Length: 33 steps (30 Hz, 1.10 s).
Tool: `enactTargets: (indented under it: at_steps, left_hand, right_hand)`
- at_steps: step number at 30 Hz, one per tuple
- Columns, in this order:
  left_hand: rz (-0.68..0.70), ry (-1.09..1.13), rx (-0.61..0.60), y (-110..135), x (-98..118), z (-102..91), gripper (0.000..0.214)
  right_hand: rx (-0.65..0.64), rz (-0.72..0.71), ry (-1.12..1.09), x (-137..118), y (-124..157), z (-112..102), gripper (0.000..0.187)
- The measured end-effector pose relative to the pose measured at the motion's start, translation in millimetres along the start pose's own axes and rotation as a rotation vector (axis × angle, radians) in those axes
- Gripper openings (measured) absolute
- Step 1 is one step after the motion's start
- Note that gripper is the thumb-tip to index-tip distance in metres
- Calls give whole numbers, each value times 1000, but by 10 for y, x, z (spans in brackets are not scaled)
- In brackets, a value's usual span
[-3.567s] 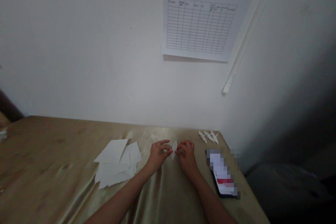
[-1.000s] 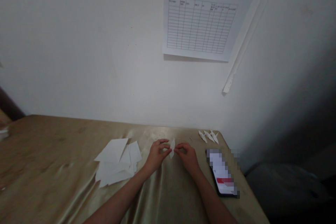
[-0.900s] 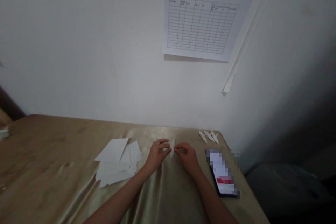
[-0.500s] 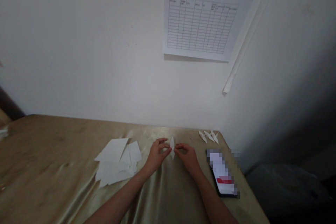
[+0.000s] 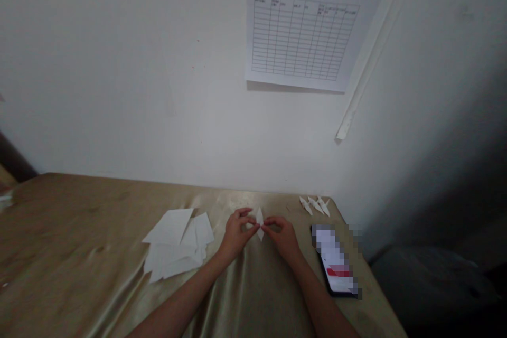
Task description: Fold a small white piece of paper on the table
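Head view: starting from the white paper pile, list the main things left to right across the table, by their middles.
White paper pile, left hand, held folded paper, right hand, three small folded pieces, phone.

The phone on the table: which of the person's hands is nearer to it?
Right. The right hand is to the left of the phone, not touching it; the left hand is farther left, across the folded paper.

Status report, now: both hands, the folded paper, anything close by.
Left hand and right hand: both pinching the folded paper. Folded paper: pointed at both ends, between the hands. Nearby: loose sheets left, phone right, neither between the hands.
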<state>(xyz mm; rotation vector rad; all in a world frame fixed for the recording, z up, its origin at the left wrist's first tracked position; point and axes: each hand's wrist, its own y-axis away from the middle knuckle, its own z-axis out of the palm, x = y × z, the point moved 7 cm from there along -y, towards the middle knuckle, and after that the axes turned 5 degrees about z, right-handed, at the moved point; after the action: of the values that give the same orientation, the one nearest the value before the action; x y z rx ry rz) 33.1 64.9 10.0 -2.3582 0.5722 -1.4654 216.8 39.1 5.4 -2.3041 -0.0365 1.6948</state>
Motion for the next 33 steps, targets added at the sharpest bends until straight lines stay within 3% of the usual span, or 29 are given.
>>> enactTargets:
  at_steps: [33]
  left_hand:
    - [25,-68,-11,7,-3,22,8]
  right_hand:
    - [-2,-92,87,-102,30,1,10]
